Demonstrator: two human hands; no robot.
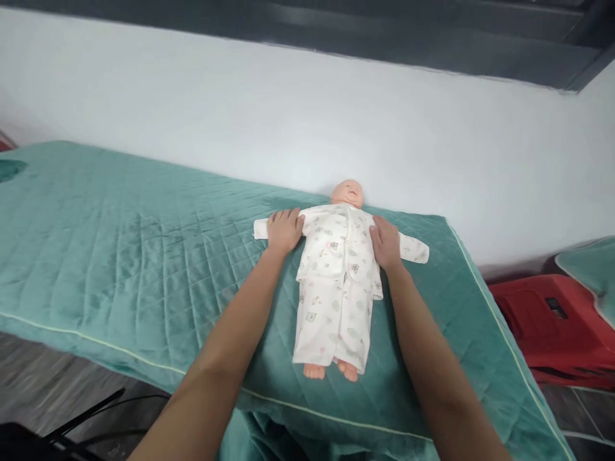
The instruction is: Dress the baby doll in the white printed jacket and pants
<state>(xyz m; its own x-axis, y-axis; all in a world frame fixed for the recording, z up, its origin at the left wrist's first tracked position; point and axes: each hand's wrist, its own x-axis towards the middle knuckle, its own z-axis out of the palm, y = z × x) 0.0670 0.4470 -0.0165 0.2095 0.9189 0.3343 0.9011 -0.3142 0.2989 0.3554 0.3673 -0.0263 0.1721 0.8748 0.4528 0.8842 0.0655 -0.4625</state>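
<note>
Just in from the near edge of the green quilted cover (158, 275), towards its right end, the bare feet (314, 371) of a doll (339, 282) poke from the hems. The printed trousers (319, 320) are on, full length. Above them the matching jacket (327, 246) is on too, its fronts meeting mid-chest; whether every fastening is done up is too small to tell. The right hand (385, 242) lies on one sleeve (414, 250), the left hand (285, 229) on the other, fingers close together and bent over the cloth; I cannot tell whether they grip. Both sleeves point outwards, no doll's hands showing at the cuffs. The bare head (348, 193) lies at the far edge, by the white wall (192, 109).
</note>
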